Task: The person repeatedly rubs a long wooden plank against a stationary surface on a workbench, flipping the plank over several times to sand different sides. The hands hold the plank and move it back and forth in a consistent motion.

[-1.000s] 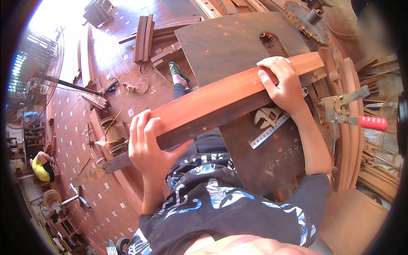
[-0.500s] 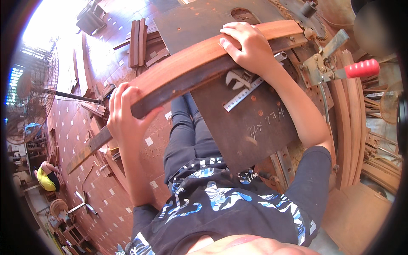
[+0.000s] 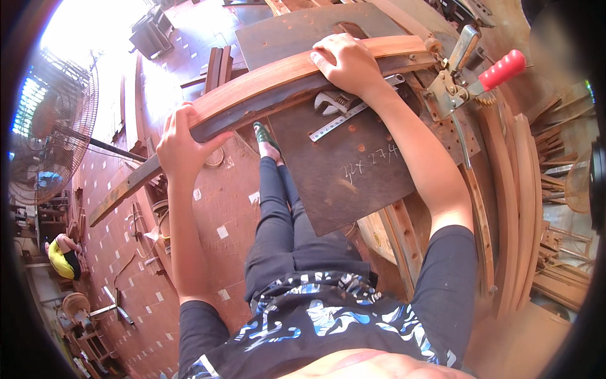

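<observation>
A long curved reddish wooden piece [image 3: 265, 79] lies on top of a darker curved form [image 3: 262, 106] of similar length, reaching across the near-left side of a dark metal table [image 3: 372, 183]. At their left end my left hand [image 3: 180, 146] is wrapped round the stack, its thumb on the near side. My right hand [image 3: 346, 65] rests over the wooden piece nearer its right end, fingers curled over the far edge. Beside my right wrist lie an adjustable wrench [image 3: 332, 103] and a steel rule [image 3: 339, 121]. A red-handled toggle clamp [image 3: 500, 71] stands by the right end.
Part of a toothed disc [image 3: 486, 98] shows behind the clamp. Curved timber pieces [image 3: 514, 215] stand at right. A large fan [image 3: 53, 129] is at left, with a person in yellow [image 3: 61, 259] bent over in the distance. Wooden strips [image 3: 218, 68] lie beyond the table.
The view has shifted, and my foot now shows. The clamp's handle points more upward, and the toothed disc appears to its right instead of above it. Both hands keep their grip on the wooden piece.
</observation>
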Demonstrator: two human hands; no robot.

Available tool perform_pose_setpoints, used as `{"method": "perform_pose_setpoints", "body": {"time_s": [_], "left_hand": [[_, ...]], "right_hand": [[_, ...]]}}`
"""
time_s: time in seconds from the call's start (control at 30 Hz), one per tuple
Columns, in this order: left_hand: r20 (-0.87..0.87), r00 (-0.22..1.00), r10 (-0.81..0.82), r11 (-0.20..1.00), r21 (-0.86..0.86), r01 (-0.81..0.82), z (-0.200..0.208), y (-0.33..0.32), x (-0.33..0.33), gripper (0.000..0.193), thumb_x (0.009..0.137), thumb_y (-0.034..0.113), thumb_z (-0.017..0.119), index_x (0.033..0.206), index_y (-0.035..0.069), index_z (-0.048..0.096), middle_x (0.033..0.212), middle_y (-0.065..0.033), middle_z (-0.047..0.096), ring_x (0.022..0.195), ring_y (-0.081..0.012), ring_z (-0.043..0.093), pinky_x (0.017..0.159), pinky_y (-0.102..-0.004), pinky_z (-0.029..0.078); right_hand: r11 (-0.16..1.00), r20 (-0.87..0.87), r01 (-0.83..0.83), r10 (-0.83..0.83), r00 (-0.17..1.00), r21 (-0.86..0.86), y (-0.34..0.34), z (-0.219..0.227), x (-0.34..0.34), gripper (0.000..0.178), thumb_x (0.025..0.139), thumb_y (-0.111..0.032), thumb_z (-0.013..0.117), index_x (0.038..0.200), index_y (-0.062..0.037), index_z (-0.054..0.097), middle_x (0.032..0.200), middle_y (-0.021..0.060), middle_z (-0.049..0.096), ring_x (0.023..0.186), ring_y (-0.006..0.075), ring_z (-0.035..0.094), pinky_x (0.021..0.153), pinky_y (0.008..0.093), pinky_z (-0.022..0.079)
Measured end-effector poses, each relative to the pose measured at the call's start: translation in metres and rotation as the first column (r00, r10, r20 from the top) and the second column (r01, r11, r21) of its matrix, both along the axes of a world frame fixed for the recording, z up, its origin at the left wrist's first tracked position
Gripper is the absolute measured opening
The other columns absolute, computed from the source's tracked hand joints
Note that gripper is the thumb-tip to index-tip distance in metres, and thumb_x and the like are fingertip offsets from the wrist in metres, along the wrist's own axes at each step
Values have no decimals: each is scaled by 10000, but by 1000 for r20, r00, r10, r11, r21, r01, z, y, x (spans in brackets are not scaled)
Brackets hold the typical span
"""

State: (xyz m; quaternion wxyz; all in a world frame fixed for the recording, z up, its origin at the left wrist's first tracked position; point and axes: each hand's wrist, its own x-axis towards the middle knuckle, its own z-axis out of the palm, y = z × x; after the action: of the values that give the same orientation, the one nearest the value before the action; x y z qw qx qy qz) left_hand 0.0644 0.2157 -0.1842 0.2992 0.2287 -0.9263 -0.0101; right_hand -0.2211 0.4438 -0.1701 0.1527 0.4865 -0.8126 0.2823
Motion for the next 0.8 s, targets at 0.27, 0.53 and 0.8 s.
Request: {"method": "perform_pose_setpoints", "body": {"time_s": [0.27, 0.53, 0.8], "left_hand": [[-47, 994, -98, 995, -37, 96, -9, -14, -7, 705, 667, 662, 893, 1070, 168, 593, 1001, 4, 727, 962, -227, 724, 762, -396, 591], [3, 986, -165, 983, 83, 164, -5, -16, 0, 746, 726, 524, 913, 1329, 198, 618, 1358, -41, 695, 1215, -298, 689, 944, -416, 562], [34, 989, -145, 974, 182, 137, 2, -10, -6, 749, 726, 578, 900, 1301, 191, 617, 1318, -63, 702, 1215, -303, 688, 970, -440, 552]], "right_hand": [[997, -15, 66, -67, 998, -41, -3, -6, -8, 429, 985, -362, 624, 1257, -42, 709, 1305, 172, 691, 1280, 327, 593, 1131, 432, 434], [995, 31, 93, -91, 995, -45, -3, -5, -2, 399, 979, -365, 619, 1205, -51, 716, 1230, 156, 700, 1243, 324, 607, 1111, 433, 444], [991, 59, 126, -124, 991, -34, -3, -2, 0, 312, 960, -390, 600, 954, -102, 719, 1099, 106, 724, 1110, 306, 652, 1040, 414, 469]]}}
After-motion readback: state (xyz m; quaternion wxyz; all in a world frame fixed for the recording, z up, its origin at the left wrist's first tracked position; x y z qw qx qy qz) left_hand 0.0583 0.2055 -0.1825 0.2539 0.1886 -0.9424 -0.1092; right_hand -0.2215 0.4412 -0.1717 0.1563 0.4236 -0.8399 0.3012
